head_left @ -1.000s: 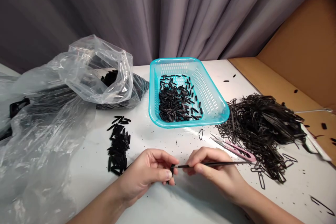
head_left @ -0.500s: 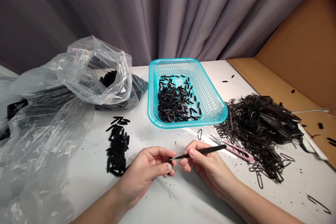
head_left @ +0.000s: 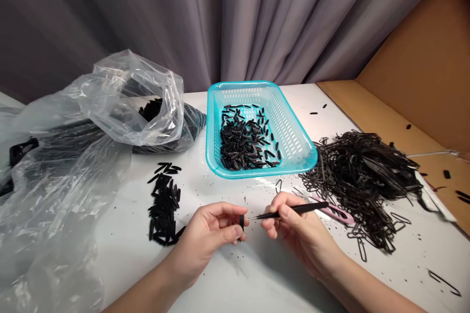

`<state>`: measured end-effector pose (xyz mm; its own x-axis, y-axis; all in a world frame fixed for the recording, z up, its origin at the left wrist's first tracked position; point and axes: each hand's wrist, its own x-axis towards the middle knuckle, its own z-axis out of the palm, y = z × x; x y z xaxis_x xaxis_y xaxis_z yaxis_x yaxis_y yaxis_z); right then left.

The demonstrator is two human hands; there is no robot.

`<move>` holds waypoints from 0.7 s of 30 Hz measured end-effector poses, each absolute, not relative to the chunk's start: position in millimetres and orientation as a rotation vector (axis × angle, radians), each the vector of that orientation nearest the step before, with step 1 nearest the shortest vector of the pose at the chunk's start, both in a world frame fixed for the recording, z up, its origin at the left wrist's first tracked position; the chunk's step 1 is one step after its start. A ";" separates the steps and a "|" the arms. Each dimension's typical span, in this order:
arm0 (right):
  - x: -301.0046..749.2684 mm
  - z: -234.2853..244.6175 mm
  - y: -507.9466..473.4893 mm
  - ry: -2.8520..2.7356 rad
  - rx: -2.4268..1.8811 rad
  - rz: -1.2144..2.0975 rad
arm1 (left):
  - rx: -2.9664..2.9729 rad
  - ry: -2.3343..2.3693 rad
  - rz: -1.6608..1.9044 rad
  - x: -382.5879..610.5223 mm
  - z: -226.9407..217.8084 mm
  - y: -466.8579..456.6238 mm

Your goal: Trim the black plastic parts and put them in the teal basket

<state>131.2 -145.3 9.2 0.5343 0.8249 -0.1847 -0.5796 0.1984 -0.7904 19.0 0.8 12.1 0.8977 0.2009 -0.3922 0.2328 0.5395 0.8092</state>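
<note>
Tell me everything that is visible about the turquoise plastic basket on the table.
The turquoise plastic basket is a shallow rectangular tray with slotted walls, a slotted floor and a rounded rim. It stands upright on the white table, beyond both hands, which do not touch it. Many small black plastic pieces lie piled inside, mostly toward its near left part.

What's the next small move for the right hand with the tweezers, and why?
Probably ease the tweezers left until the tip meets the small black piece pinched in the left hand. The right hand aims the tip at it, but a short gap shows between them.
</note>
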 end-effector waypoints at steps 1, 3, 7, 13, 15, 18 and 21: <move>135.0 9.8 -146.3 -0.335 -0.974 0.969 | 1.016 0.468 -0.019 18.6 12.5 1.5; 141.0 9.9 -148.4 -0.430 -1.075 0.871 | 1.023 0.452 -0.011 17.6 13.0 2.5; 144.2 9.8 -153.6 -0.654 -1.320 0.700 | 1.037 0.432 0.016 15.0 12.3 2.8; 138.1 9.4 -158.1 -0.823 -1.424 0.703 | 1.063 0.411 0.051 13.8 9.6 1.0; 136.9 8.7 -158.3 -0.849 -1.463 0.698 | 1.073 0.407 0.065 14.1 9.0 0.4; 135.8 8.5 -157.9 -0.862 -1.498 0.696 | 1.089 0.403 0.078 14.8 8.5 -0.2; 135.0 9.5 -157.2 -0.847 -1.482 0.706 | 1.094 0.397 0.086 15.4 8.6 -0.4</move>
<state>135.0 -157.2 9.5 0.5466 0.8358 0.0507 0.1001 -0.0050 -0.9950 15.4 -0.4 8.6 0.9264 0.2612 -0.2711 0.1261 0.4632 0.8772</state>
